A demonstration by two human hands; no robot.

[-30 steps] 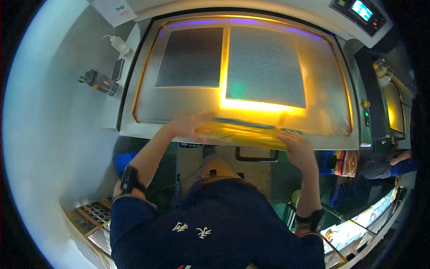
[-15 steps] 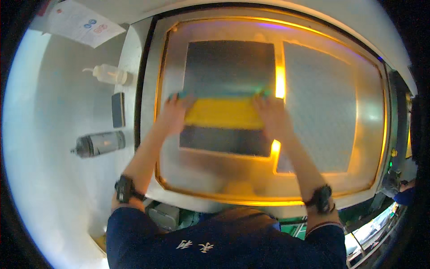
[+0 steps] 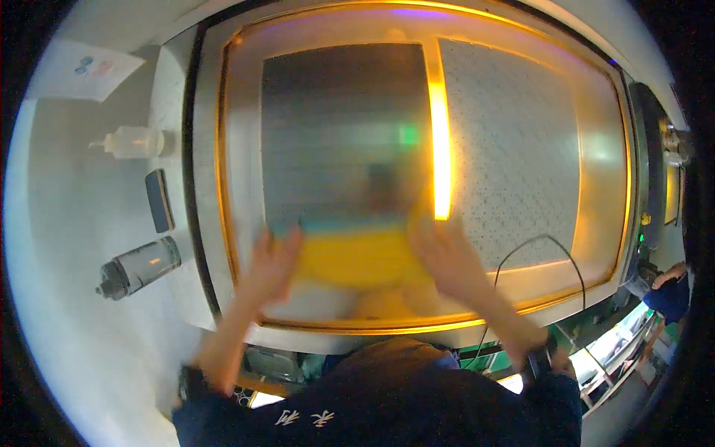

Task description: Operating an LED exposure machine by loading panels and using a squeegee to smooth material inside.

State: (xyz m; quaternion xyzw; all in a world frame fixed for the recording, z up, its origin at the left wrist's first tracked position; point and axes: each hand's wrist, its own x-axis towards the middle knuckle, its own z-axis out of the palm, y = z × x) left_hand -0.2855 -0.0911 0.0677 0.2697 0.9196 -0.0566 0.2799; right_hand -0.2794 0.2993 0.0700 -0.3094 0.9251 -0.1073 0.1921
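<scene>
My left hand point(image 3: 274, 257) is closed on the left end of a wide yellow squeegee point(image 3: 357, 257), and my right hand point(image 3: 447, 261) grips its right end. A teal edge runs along the squeegee's far side; motion blurs both the tool and my fingers. It lies across the near part of a dark rectangular panel point(image 3: 342, 112), hiding the panel's near edge. To the right sits a grey dotted panel point(image 3: 514, 149). Between the two panels glows a bright yellow strip point(image 3: 439, 141). Both panels lie inside a framed, yellow-lit table top point(image 3: 603, 223).
On the white surface at left are a squeeze bottle point(image 3: 134, 141), a dark phone point(image 3: 159, 200), a clear cylinder with a grey cap point(image 3: 141, 264) and a paper sheet point(image 3: 86, 71). A thin black cable point(image 3: 547, 237) loops near my right forearm. Another person's hand point(image 3: 670, 274) shows at far right.
Both hands have drawn the squeegee toward me, from mid-panel to its near end. More of the dark panel shows beyond it. The view has shifted, and the black cable now shows.
</scene>
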